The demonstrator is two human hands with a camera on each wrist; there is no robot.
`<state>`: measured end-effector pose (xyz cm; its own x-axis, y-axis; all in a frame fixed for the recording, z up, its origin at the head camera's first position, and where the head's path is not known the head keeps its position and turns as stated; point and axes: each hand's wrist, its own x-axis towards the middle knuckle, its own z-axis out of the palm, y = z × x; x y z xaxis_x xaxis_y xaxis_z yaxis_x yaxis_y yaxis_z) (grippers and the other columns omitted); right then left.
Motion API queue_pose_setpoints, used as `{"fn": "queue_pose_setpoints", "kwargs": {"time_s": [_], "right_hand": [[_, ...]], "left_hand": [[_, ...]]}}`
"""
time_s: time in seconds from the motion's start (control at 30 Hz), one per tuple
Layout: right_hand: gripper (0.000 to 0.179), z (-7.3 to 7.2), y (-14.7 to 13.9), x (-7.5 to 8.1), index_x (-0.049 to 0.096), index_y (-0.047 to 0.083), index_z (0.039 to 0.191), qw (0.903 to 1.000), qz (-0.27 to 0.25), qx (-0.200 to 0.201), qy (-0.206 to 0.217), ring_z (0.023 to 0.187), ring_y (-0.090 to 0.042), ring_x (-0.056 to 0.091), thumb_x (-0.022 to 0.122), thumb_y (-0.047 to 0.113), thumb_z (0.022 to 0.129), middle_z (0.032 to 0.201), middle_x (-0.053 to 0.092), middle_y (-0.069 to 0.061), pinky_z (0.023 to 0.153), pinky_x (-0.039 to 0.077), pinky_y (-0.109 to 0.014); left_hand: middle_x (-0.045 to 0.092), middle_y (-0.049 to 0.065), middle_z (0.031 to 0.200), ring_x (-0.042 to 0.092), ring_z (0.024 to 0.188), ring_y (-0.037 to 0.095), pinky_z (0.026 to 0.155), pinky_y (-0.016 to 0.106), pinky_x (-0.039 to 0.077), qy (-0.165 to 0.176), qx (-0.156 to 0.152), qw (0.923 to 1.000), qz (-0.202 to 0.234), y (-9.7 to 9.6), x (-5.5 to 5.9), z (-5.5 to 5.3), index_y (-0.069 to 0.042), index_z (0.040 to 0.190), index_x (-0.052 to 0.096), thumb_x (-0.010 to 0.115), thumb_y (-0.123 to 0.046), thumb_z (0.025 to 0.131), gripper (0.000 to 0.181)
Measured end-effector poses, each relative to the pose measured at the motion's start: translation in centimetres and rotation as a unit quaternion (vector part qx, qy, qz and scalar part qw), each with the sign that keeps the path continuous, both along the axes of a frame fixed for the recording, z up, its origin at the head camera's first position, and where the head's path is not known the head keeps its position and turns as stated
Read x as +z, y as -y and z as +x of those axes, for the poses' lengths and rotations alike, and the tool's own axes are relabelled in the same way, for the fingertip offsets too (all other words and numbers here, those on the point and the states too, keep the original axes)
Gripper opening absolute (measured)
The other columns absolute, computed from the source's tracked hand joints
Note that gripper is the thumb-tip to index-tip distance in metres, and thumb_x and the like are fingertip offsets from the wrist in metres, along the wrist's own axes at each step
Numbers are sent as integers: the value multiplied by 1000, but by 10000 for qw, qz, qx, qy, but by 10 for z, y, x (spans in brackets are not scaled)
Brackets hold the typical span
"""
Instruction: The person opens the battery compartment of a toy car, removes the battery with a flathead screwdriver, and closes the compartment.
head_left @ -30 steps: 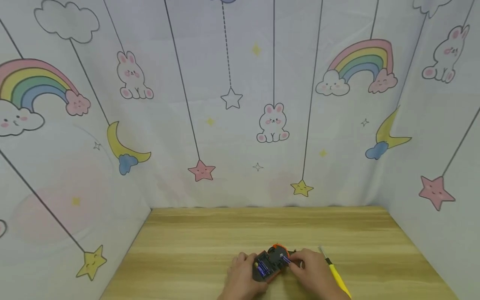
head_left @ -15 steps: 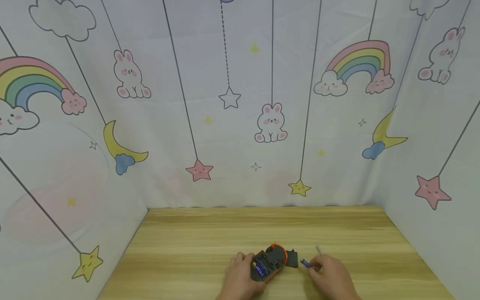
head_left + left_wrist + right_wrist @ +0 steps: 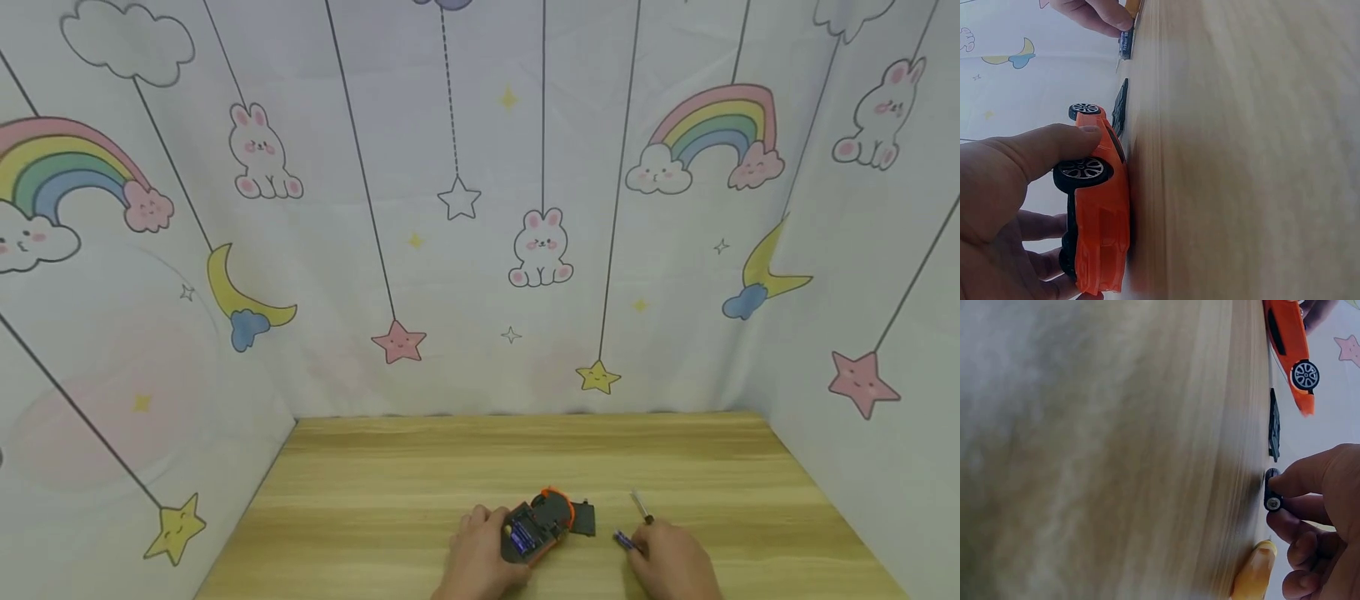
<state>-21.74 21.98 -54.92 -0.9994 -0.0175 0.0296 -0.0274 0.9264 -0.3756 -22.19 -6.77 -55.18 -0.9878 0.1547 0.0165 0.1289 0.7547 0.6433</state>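
Woodgrain tabletop (image 3: 405, 467), cartoon backdrop (image 3: 465, 283), upturned toy car (image 3: 538, 525)

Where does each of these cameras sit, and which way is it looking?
Head: worn on the head, facing forward and down at the tabletop; both the left hand and right hand show.
Left wrist: on that wrist, facing the toy car; left hand close, right hand beyond.
Right wrist: on that wrist, facing the battery; right hand close, part of the left beyond.
Both wrist views share the car and battery.
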Motion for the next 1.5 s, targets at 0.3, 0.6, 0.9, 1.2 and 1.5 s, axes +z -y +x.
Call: {"fn": "queue_pose_setpoints", "kwargs": {"time_s": [0.3,0.6,0.9,1.2,1.5], "right_hand": [[4,2,-1,-2,79,14,84,10000,51,-17,48,69,-14,61,80,16,81,79,70,0,62,54,-41],[8,1,-4,-2,79,12,90,9997,-143,-78,174,69,-16,56,78,17,83,80,67,-1,61,51,-38],[22,-4,-1,0,78,10,99,9998,-185,-33,-38,84,-24,70,81,24,82,91,73,-4,75,57,-51],[16,-4,23,12,76,14,97,9982,-529,244,-170,80,-16,66,80,22,83,85,71,4,73,56,-45],[12,-9,26,3,74,15,89,9979,-103,311,556,86,-25,66,74,6,81,93,67,-4,75,56,-50]], "left_hand": [[53,5,104,43,92,24,80,46,43,245,-20,9997,51,0,1,-2,0,135,61,92,-29,60,87],[53,5,103,43,92,24,80,45,42,237,-51,9996,108,0,0,-3,1,134,61,91,-26,60,84],[55,6,105,46,94,24,82,48,44,155,-57,9999,0,2,0,-4,0,133,62,93,-29,60,84],[56,6,106,47,94,24,84,47,46,214,-65,9997,3,1,-1,-3,-1,132,63,92,-30,60,83],[56,4,107,46,94,22,85,46,46,180,20,9998,22,0,-1,-1,-3,134,62,94,-32,61,85]]}}
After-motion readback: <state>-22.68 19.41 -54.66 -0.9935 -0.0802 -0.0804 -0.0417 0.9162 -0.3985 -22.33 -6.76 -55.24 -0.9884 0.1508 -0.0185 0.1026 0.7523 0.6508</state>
